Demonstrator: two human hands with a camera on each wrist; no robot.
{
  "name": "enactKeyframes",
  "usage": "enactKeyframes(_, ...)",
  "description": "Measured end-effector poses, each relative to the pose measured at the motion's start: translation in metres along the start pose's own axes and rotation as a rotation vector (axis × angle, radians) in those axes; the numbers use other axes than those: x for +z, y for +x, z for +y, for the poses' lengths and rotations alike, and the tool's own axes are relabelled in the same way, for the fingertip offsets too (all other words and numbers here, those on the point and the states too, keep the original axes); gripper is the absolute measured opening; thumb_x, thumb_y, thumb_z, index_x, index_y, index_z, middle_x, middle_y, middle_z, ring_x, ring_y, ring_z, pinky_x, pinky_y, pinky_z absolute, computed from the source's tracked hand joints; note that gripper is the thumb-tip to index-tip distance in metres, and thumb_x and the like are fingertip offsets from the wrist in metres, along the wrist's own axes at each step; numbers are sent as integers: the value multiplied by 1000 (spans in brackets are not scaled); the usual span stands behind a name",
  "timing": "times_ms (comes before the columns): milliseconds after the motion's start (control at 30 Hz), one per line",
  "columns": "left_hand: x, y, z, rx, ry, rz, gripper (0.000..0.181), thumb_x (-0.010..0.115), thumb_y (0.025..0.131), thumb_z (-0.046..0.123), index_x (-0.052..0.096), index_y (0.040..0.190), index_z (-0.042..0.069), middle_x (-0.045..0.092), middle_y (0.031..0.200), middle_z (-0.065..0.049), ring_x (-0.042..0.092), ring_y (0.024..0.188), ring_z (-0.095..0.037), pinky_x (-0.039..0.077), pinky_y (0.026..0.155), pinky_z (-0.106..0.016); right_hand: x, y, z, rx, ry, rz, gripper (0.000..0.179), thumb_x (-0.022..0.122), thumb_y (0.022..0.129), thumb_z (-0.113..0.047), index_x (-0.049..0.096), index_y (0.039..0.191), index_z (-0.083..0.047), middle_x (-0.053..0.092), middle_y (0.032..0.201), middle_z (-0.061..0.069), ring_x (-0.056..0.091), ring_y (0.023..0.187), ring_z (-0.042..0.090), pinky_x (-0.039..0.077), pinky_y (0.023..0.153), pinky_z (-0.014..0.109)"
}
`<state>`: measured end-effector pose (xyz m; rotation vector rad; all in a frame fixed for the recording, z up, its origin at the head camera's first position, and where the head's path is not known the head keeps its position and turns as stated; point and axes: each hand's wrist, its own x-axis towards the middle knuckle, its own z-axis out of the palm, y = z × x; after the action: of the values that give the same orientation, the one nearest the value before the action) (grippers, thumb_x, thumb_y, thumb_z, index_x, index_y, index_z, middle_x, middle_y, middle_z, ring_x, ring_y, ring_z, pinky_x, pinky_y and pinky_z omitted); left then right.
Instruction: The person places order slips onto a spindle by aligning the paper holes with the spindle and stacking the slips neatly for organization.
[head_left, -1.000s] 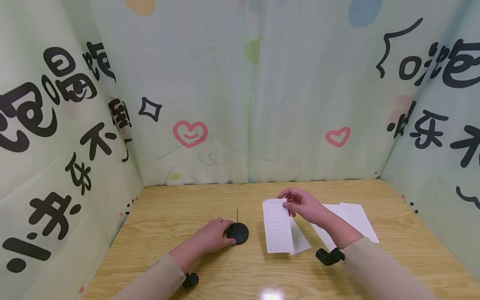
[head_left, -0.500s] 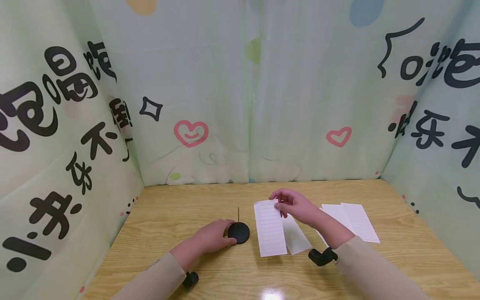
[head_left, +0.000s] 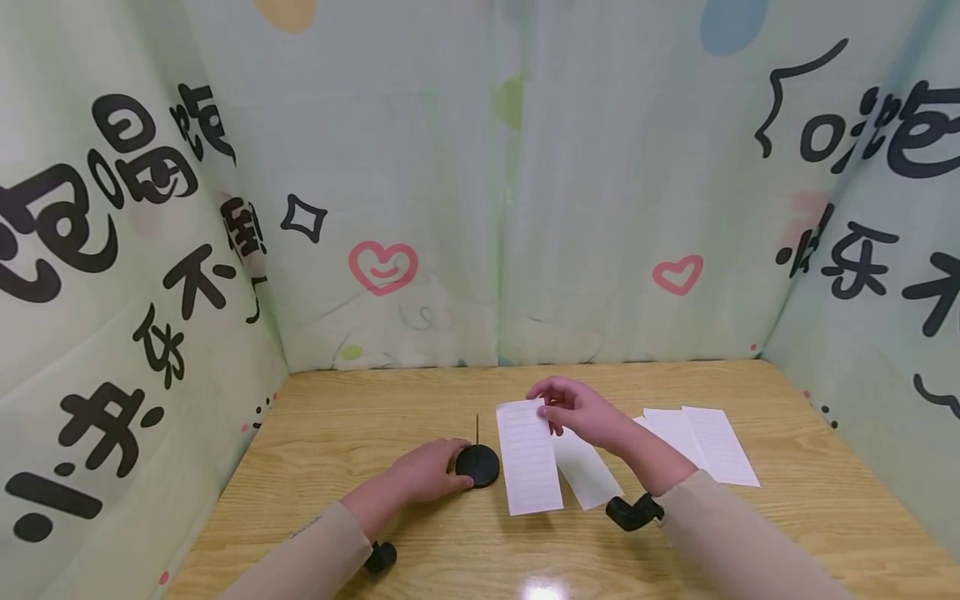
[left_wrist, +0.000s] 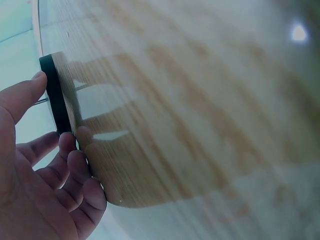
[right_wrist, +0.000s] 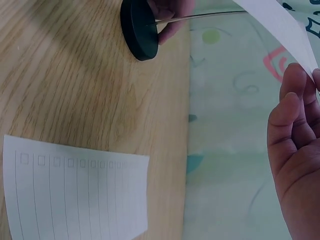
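A bill spike [head_left: 480,471] with a round black base and a thin upright metal pin stands on the wooden table. My left hand [head_left: 427,471] holds its base between thumb and fingers; the left wrist view shows the thumb on the edge of the black base [left_wrist: 56,95]. My right hand [head_left: 588,414] pinches a lined white sheet of paper [head_left: 528,467] by its top right corner, just to the right of the spike. In the right wrist view, the raised sheet [right_wrist: 282,27] overlaps the pin's far end. Behind the held sheet lies another sheet [head_left: 588,477] on the table.
Farther right, a white sheet [head_left: 670,429] and a lined sheet [head_left: 723,450] overlap on the table [head_left: 360,400], partly behind my right forearm. Printed curtains [head_left: 495,208] enclose the back and both sides. A black camera mount [head_left: 633,512] juts from the right wrist.
My right hand has moved left with the pinched sheet, closer to the spike, uncovering more of the sheet behind. The left hand has stayed on the base.
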<state>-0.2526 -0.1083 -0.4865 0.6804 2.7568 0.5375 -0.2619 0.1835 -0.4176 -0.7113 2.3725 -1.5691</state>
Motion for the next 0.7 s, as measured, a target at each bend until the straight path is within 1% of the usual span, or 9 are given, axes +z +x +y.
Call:
enactKeyframes(100, -1, 0, 1, 3, -6, 0, 64, 71, 91, 41, 50, 142, 10, 59, 132, -10, 56, 122, -27, 45, 99, -43, 3, 2, -1, -1, -1, -1, 24, 58, 99, -8, 56, 122, -1, 56, 85, 12, 55, 70, 26, 49, 64, 34)
enactKeyframes(233, -1, 0, 2, -10, -11, -1, 65, 71, 91, 41, 50, 143, 10, 59, 132, -10, 57, 120, -25, 45, 98, -42, 6, 5, -2, -20, 1, -4, 23, 58, 99, -8, 57, 121, -1, 56, 84, 12, 55, 70, 26, 50, 64, 34)
enactKeyframes(333, -1, 0, 2, -22, -16, -4, 65, 71, 91, 41, 49, 143, 9, 59, 132, -9, 57, 119, -24, 46, 98, -42, 8, 7, -3, -20, 3, -5, 23, 59, 99, -9, 58, 121, -2, 57, 84, 11, 56, 69, 27, 51, 65, 36)
enactKeyframes(433, -2, -1, 3, -20, -19, -3, 65, 71, 91, 41, 50, 143, 8, 60, 131, -10, 58, 116, -23, 46, 97, -41, 10, 8, -4, -16, 7, -10, 22, 58, 99, -9, 58, 121, -3, 57, 85, 10, 56, 69, 26, 52, 66, 38)
enactKeyframes(533, -3, -3, 3, -10, -33, 1, 64, 71, 91, 39, 49, 143, 8, 61, 124, -7, 58, 107, -19, 47, 93, -39, 13, 10, -5, -19, 7, -15, 22, 58, 99, -8, 58, 120, -2, 56, 85, 10, 56, 69, 26, 51, 65, 38)
enactKeyframes(600, -4, -4, 2, 0, -55, 5, 63, 71, 91, 37, 50, 142, 6, 62, 110, -6, 57, 95, -17, 47, 85, -37, 14, 10, -5, -20, 11, -16, 22, 58, 99, -8, 58, 120, -2, 57, 85, 10, 56, 69, 26, 51, 65, 37)
enactKeyframes(700, -6, -5, 2, 7, -89, 11, 61, 71, 91, 34, 51, 141, 5, 57, 92, -3, 51, 82, -15, 43, 74, -35, 16, 11, -6, -20, 17, -16, 22, 58, 99, -7, 58, 121, -2, 57, 85, 10, 55, 69, 27, 50, 64, 34)
